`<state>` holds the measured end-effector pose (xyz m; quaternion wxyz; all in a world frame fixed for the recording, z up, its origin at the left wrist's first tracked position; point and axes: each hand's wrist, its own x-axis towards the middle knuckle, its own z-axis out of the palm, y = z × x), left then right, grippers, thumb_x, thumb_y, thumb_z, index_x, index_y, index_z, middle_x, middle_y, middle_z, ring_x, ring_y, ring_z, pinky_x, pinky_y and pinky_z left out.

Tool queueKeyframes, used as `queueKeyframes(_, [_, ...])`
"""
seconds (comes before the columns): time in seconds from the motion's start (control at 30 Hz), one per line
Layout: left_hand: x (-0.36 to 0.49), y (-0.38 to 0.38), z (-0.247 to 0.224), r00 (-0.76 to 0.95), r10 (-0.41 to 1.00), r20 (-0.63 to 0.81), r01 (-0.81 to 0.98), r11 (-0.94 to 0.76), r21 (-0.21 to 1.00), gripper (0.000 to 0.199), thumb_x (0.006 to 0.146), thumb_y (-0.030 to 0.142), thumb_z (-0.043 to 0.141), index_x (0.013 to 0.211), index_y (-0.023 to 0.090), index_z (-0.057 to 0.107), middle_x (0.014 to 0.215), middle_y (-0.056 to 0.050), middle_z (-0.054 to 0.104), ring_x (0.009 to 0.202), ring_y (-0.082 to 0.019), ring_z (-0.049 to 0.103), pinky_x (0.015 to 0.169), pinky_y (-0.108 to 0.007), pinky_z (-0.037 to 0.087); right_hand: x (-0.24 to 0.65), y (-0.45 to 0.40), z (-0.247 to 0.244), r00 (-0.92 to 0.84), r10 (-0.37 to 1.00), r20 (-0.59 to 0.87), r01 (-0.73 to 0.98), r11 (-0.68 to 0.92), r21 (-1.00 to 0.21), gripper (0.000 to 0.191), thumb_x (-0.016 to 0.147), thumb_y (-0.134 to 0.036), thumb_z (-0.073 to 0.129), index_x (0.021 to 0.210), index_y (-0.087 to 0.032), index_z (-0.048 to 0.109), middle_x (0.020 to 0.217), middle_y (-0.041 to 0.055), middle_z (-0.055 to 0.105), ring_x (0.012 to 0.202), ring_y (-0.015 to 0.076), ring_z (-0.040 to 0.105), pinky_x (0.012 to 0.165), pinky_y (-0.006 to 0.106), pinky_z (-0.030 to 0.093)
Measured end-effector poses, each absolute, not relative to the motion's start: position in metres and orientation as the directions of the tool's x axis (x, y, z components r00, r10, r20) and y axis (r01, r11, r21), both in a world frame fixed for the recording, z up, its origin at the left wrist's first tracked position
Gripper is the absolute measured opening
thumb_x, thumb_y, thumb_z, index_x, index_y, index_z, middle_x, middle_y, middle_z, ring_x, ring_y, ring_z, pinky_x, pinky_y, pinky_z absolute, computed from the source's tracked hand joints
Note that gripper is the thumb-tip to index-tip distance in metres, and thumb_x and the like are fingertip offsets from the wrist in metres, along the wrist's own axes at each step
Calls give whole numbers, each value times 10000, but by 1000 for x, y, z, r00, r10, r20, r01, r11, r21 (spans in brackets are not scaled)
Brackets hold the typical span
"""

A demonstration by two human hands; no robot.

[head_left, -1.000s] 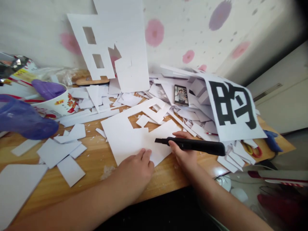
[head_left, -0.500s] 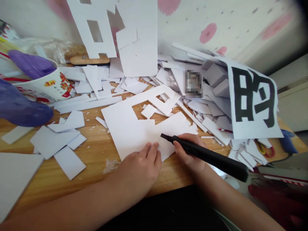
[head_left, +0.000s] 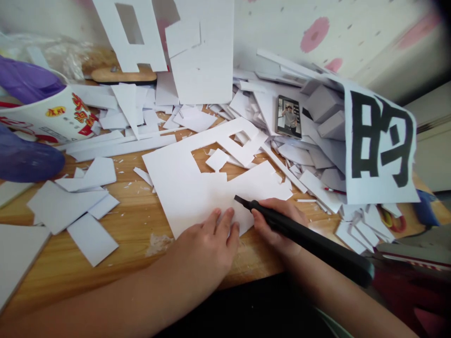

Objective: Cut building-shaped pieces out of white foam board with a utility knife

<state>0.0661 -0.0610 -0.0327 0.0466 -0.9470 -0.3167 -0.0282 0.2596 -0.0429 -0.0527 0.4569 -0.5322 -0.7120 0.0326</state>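
A white foam board sheet point(head_left: 183, 188) with cut-out openings lies flat on the wooden table in front of me. My left hand point(head_left: 211, 241) rests on its near edge, fingers stretched out and pressing down. In my right hand point(head_left: 278, 225) is a craft knife point(head_left: 313, 239) with a long, thick black handle, gripped close to its blade. The dark flat blade points up and left, its tip at the sheet's surface just beyond my left fingertips. Whether the tip has entered the board I cannot tell.
White offcuts point(head_left: 91, 237) lie left and behind. A printed sheet with a bold black character point(head_left: 382, 150) stands at right, near scissors point(head_left: 396, 223). A small photo-like picture point(head_left: 289, 117) lies among scraps. A paper tub point(head_left: 45, 117) and larger white cut-outs point(head_left: 207, 75) stand behind.
The view has shifted slightly. The knife's handle end sits a little lower and further right, while its tip stays at nearly the same place. My left hand still presses on the sheet.
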Motion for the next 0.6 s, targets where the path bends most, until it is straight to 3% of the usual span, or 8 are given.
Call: queueKeyframes(0.6, [74,-64,-36,727,674,131,682,-731,-26,418,787,4,443,1127,114,658,1256,-200,607,1057,-369,648,525,-397,621,268,-48,-48,-250,756,605,724,561,-401,231,772,-190,670,944,-274,542,571,-42,632,509,171,642,490,287,529])
